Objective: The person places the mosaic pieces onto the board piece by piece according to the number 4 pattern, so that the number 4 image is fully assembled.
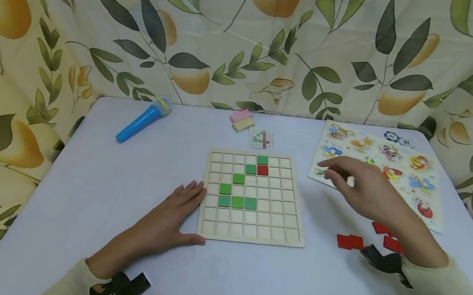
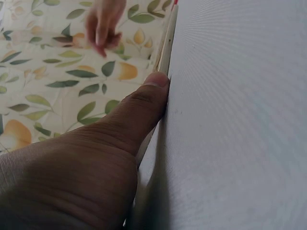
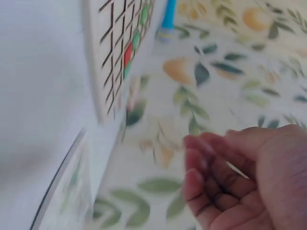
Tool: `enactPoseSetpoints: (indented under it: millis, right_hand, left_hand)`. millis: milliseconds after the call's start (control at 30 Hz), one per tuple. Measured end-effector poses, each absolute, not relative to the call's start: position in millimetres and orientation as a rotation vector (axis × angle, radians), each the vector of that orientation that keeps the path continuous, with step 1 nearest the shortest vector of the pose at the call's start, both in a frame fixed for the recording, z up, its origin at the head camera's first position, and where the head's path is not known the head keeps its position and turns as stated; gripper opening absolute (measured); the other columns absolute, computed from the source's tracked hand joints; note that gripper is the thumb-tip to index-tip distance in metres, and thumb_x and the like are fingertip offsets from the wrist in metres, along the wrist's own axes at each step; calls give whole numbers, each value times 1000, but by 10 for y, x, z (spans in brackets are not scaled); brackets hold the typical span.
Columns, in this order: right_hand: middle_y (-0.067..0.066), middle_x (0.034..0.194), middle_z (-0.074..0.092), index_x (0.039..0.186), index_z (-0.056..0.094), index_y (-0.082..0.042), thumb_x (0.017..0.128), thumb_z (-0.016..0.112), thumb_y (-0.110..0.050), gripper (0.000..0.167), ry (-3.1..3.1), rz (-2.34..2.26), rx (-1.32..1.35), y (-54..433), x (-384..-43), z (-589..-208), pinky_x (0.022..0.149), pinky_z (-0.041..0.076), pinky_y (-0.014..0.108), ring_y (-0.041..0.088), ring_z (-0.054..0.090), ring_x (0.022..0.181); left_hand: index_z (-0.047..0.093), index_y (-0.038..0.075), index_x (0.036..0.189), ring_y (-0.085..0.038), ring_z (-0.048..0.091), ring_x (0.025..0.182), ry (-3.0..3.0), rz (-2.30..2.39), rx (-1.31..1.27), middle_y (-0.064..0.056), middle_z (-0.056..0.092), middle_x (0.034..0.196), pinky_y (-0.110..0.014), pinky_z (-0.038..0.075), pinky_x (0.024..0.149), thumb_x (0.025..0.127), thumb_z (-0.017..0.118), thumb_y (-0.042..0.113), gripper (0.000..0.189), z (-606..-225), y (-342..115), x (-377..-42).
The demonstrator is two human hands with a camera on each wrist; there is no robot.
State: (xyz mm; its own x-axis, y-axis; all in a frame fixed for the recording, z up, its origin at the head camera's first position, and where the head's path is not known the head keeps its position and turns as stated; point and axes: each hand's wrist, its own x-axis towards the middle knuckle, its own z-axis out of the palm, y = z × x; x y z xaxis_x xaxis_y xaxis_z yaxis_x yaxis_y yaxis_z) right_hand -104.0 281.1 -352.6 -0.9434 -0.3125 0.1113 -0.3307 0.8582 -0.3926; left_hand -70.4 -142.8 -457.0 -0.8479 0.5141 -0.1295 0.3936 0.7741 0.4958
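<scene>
My straight-fingered left hand (image 1: 167, 216) rests against the square pale-wood grid board (image 1: 277, 220); my loosely curled right hand (image 1: 362, 188) appears empty. I advise lifting the red square tiles (image 1: 344, 242) singly.

On the worktop (image 1: 243, 282), the grid board (image 1: 263, 218) lies centrally, square tiles (image 1: 237, 202) in some cells. Behind it sits a pattern card (image 1: 261, 140), tile stacks (image 1: 242, 123) just beyond. Left and behind lies a toy microphone (image 1: 142, 121); right, an insect puzzle board (image 1: 371, 158), loose tiles (image 1: 349, 242) before it.
</scene>
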Motion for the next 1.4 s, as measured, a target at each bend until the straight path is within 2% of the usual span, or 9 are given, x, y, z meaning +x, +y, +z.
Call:
enactPoseSetpoints:
  millis: [167,333,400,467,567,700,800,967,1400]
  right_hand:
    - [2,105,80,130,74,-21,106,68,-17,26,-2910,730,295,3291,-566,-3651,76,47,7,-15,55,92]
    - [-1,101,78,127,74,-15,107,64,-14,22,-2874,933,135,3551,-155,-3988,74,47,2,-8,61,85]
    - [-11,102,76,126,74,-16,108,63,-16,21,-2859,997,72,3592,-30,-4123,74,49,2,-6,63,87]
    - [-23,106,71,126,74,-19,108,64,-18,21,-2847,1022,26,3602,52,-4235,78,46,-1,-12,59,94]
    - [-27,114,66,126,74,-22,105,69,-16,23,-2842,993,39,3594,103,-4347,83,42,-5,-17,54,101]
    - [-11,115,64,131,71,-18,93,80,-2,42,-2841,945,186,3586,112,-4441,78,44,0,-9,53,94]
    - [-3,112,61,134,69,-17,87,85,-1,51,-2888,901,228,3603,123,-4471,73,43,5,-4,50,89]
    - [0,113,58,129,71,-18,88,85,-5,45,-2933,832,208,3634,118,-4494,68,41,10,-3,47,85]
    - [0,118,60,119,73,-16,85,86,1,40,-2851,806,250,3627,98,-4541,69,41,8,-5,48,83]
  left_hand:
    - [22,15,171,-25,10,170,2701,673,687,-2,13,181,-50,18,139,83,87,58,117,-4567,-1435,-701]
    - [22,16,171,-24,10,170,2710,666,686,-1,13,181,-50,18,139,82,88,58,118,-4572,-1429,-697]
    - [22,16,171,-24,10,170,2716,665,691,-1,14,181,-50,18,139,82,88,58,118,-4576,-1424,-700]
    - [23,16,170,-25,10,170,2722,668,697,-2,14,181,-51,19,139,82,88,58,118,-4579,-1424,-700]
    - [23,16,170,-25,10,170,2729,664,702,-2,14,181,-51,19,139,82,88,58,118,-4583,-1425,-701]
    - [22,16,171,-25,10,170,2731,654,713,-2,14,181,-50,18,139,82,87,59,118,-4579,-1438,-703]
    - [22,15,171,-26,12,170,2730,655,722,-3,15,181,-50,18,139,82,87,59,118,-4575,-1439,-705]
    - [23,14,170,-27,13,170,2731,655,743,-4,16,181,-50,18,139,82,87,58,118,-4573,-1436,-705]
    - [23,14,170,-26,13,170,2733,663,730,-3,16,181,-50,18,139,82,88,57,117,-4569,-1428,-697]
